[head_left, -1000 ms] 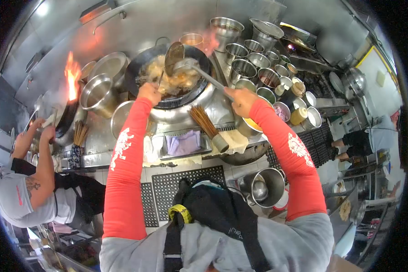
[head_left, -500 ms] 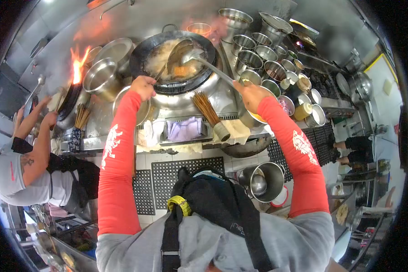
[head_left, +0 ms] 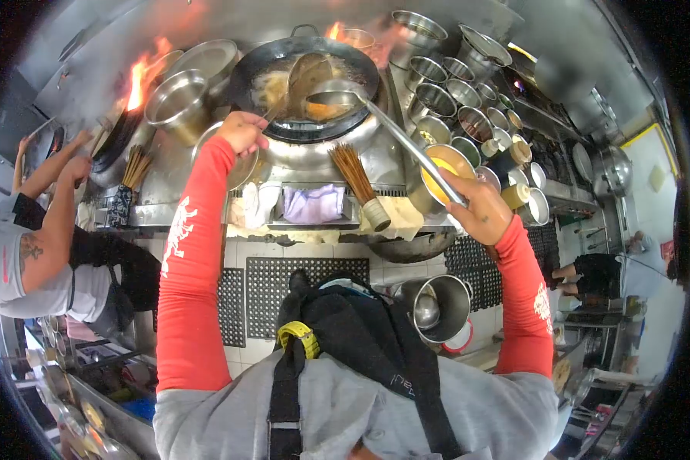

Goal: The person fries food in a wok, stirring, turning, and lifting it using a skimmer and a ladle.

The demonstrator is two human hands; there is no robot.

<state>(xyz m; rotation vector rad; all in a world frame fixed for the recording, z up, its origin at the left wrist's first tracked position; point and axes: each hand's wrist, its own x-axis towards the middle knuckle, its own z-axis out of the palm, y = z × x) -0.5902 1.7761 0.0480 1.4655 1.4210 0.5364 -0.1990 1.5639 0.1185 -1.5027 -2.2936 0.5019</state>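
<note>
My left hand (head_left: 243,133) is closed around the handle of a wide strainer (head_left: 309,74), whose round head is over the black wok (head_left: 241,80). My right hand (head_left: 479,207) grips the long metal handle of a ladle (head_left: 336,97). The ladle's bowl is tilted at the right part of the wok, beside the strainer, with something orange showing at its lower edge. Bubbling oil (head_left: 272,84) and pale foam show in the wok. A container of yellow liquid (head_left: 446,172) stands just beyond my right hand.
A bamboo brush (head_left: 356,180) and a folded lilac cloth (head_left: 314,204) lie along the stove's front edge. Metal pots (head_left: 178,107) flank the wok. Flames (head_left: 136,83) rise at the left, where a co-worker (head_left: 34,257) holds a pan. A tall pot (head_left: 443,307) stands below.
My right hand has moved right and down with the ladle, whose bowl has tipped over. My left hand has drawn slightly up and left. The camera's view has shifted a little.
</note>
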